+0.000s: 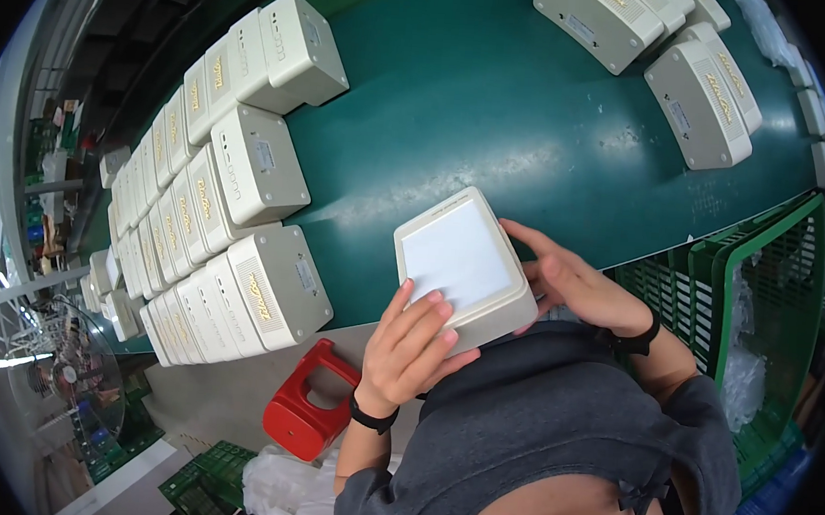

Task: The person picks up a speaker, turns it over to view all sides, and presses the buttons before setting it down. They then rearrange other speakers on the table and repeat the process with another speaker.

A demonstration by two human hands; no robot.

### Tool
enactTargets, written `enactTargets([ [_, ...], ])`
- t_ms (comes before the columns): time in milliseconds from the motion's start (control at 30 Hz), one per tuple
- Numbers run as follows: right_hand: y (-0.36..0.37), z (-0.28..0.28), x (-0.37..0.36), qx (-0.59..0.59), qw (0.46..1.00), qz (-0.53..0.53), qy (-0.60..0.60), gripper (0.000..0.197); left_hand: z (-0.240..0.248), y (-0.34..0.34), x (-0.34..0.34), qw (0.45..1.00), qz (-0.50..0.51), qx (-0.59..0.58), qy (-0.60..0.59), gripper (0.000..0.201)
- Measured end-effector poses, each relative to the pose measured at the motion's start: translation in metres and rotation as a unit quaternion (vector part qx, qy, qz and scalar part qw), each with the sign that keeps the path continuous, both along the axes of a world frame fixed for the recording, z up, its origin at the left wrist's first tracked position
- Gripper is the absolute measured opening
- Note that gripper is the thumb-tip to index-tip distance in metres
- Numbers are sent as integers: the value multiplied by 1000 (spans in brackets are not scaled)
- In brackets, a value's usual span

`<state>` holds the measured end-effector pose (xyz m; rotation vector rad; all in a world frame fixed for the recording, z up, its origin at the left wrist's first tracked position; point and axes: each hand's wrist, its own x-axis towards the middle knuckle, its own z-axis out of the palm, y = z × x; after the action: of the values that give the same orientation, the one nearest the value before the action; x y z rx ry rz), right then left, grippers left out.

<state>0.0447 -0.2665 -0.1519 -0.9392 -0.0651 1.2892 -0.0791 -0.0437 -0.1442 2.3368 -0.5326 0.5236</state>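
A white box-shaped device [461, 251] with rounded corners and a smooth pale front panel tilts in front of my body, over the near edge of the green table [424, 96]. Stretched fingers of my left hand [411, 353] rest on its panel and left edge, and the thumb lies along its near side. Around the device's right side curls my right hand [587, 289], one digit reaching the far right corner and other fingers partly hidden behind the casing. Each wrist has a black band.
Long rows of similar white devices [266, 166] line the table's left side. More white devices [701, 101] stand at the far right. A red stool [312, 399] is below on the left, and a green plastic crate [769, 282] with clear plastic bags is beside me on the right.
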Motion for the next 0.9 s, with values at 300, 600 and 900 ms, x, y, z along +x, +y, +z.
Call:
enactTargets([
  [300, 32, 1, -16, 69, 981, -100, -152, 91, -14, -10, -13, 987, 111, -118, -7, 88],
  [600, 45, 33, -20, 25, 890, -63, -450, 108, -21, -16, 31, 765, 228, -588, 129, 76],
  [900, 45, 37, -10, 66, 810, -20, -582, 102, -38, 5, 22, 716, 36, -661, 224, 63],
])
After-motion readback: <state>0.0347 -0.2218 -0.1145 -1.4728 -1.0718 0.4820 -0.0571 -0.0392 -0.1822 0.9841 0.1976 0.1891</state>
